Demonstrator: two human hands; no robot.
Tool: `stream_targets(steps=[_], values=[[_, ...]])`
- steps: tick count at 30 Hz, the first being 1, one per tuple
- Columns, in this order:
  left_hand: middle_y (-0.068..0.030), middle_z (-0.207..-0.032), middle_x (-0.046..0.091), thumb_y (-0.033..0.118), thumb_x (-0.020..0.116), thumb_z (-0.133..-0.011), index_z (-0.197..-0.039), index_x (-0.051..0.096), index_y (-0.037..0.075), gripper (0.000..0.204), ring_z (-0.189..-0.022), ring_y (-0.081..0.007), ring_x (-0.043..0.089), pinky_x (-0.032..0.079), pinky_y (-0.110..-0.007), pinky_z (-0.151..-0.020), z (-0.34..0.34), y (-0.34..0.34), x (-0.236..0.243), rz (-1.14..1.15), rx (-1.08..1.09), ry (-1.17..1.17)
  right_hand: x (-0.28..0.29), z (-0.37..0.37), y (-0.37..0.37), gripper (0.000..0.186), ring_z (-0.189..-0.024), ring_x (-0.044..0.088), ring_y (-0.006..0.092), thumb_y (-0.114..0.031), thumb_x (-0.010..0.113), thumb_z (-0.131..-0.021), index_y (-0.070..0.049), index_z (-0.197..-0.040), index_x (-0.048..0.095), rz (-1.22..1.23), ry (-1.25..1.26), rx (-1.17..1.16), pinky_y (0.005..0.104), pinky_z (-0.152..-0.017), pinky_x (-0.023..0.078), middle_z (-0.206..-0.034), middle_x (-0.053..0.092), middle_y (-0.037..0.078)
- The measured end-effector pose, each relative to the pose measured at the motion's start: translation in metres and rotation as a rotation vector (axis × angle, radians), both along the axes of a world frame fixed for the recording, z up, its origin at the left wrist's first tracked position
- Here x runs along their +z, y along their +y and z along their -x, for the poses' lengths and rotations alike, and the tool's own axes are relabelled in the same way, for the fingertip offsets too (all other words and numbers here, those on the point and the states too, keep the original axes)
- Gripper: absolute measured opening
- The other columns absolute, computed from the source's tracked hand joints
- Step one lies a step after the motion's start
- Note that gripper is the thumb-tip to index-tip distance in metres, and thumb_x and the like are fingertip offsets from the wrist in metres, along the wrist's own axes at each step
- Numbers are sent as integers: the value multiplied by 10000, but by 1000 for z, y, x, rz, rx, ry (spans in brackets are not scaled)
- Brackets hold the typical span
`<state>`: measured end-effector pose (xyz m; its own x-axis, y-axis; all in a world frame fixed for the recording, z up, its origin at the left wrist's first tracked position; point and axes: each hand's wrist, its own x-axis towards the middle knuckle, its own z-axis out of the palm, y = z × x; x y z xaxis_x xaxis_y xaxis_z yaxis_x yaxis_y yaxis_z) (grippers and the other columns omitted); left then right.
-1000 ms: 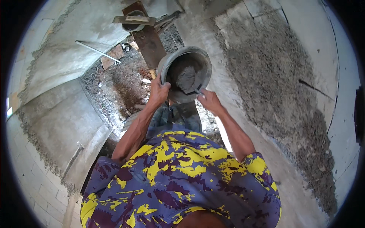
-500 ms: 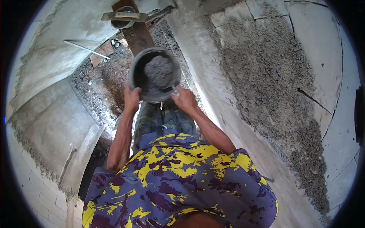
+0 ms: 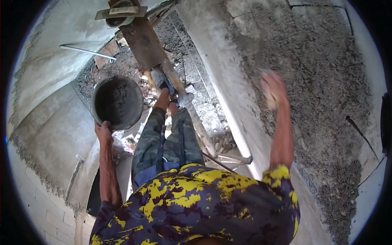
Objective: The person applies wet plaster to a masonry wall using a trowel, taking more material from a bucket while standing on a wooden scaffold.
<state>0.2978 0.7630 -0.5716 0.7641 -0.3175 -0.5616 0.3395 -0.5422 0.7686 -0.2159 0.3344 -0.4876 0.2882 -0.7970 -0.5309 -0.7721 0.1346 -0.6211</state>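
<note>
My left hand (image 3: 103, 131) grips the near rim of a round grey bucket (image 3: 97, 107), held out to the left with grey mortar inside. My right hand (image 3: 274, 87) is raised over the rough, mortar-covered surface (image 3: 318, 73) at right, blurred, fingers curled around something pale with a thin grey edge; I cannot make out what it is.
A brown plank (image 3: 141, 43) runs toward my feet (image 3: 165, 85); at its far end sit another container and a float (image 3: 121, 11). A pale pipe (image 3: 85, 52) leans at left. Rubble (image 3: 190, 69) lies below, beside a smooth concrete edge (image 3: 204, 41).
The bucket has moved left and down in my left hand, and less mortar shows in it. My right hand has left the bucket, swinging up to the right. My feet have come into view.
</note>
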Motion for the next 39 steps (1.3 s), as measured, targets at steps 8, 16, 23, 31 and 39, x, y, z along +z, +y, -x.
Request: stream_targets(steps=[8, 16, 23, 31, 39], values=[[-107, -986, 621, 22, 543, -753, -1169, 547, -31, 419, -851, -207, 594, 475, -317, -752, 62, -68, 40, -54, -225, 92, 110, -64, 135, 260, -769, 652, 375, -218, 577, -866, 2, -1005, 576, 119, 228, 385, 468, -662, 494, -797, 638, 241], [-221, -998, 635, 63, 566, -754, -1177, 547, -30, 434, -898, -299, 620, 477, -395, -818, 152, -153, 87, 114, -604, -86, -21, -175, 166, 177, -743, 628, 415, -163, 584, -775, 11, -794, 603, 238, 212, 812, 503, -678, 492, -766, 641, 212], [-190, -1092, 632, 39, 545, -741, -1279, 496, -10, 542, -972, -263, 600, 450, -348, -894, 142, -161, 96, 222, -650, -81, 37, -156, 181, 281, -809, 616, 430, -271, 612, -834, -13, -940, 576, 171, -54, 550, 504, -701, 478, -809, 642, 216], [-87, -1009, 610, 15, 524, -730, -1231, 514, -11, 502, -873, -168, 559, 456, -301, -786, 123, -159, 103, 286, -482, 69, 11, -141, 169, 271, -797, 625, 398, -289, 606, -851, -54, -983, 577, 153, 84, 420, 502, -683, 484, -815, 639, 199], [-115, -945, 628, 48, 575, -725, -1138, 539, -21, 420, -792, -205, 603, 496, -320, -694, 81, -135, 63, 132, -224, 98, 12, -202, 173, 249, -815, 629, 393, -287, 550, -886, -64, -994, 571, 269, 39, 351, 483, -707, 503, -884, 638, 172]])
